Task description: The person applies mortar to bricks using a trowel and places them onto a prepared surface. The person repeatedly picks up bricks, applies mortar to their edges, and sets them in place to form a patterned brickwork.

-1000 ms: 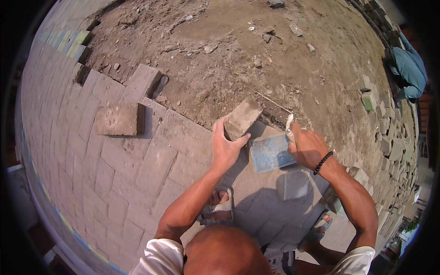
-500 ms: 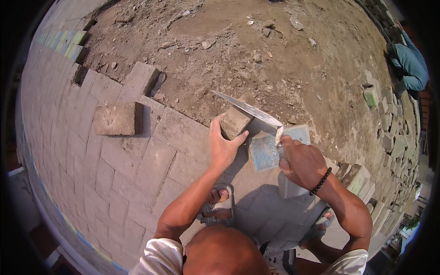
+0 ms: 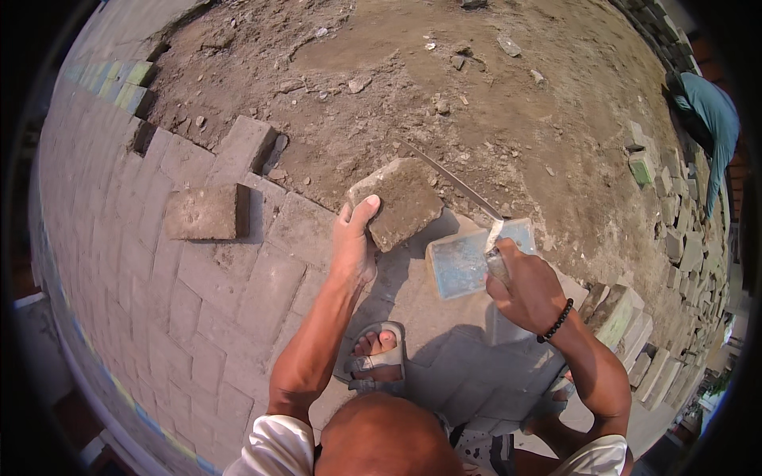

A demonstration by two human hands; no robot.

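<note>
My left hand (image 3: 355, 238) is closed round the left edge of a soil-crusted paving block (image 3: 401, 200), thumb on its upper face. The block is tilted, its broad rough side turned up, above the border of the paving. My right hand (image 3: 521, 282) grips the handle of a trowel (image 3: 456, 181). Its thin metal blade stands edge-on and points up and to the left, just right of the block and apart from it. Below the blade lies a paving block with a blue-painted face (image 3: 464, 266), partly covered by my right hand.
Laid pavers (image 3: 206, 309) stretch across the left. A loose brown block (image 3: 208, 213) sits on them. Bare soil (image 3: 476, 103) with stones lies ahead. Stacked blocks (image 3: 615, 313) stand at my right, more blocks (image 3: 686, 246) beyond. A person in teal (image 3: 710, 111) bends at far right.
My left hand has turned the block so its broad rough face shows. The trowel blade has swung from showing its flat side to edge-on, slightly right of the block.
</note>
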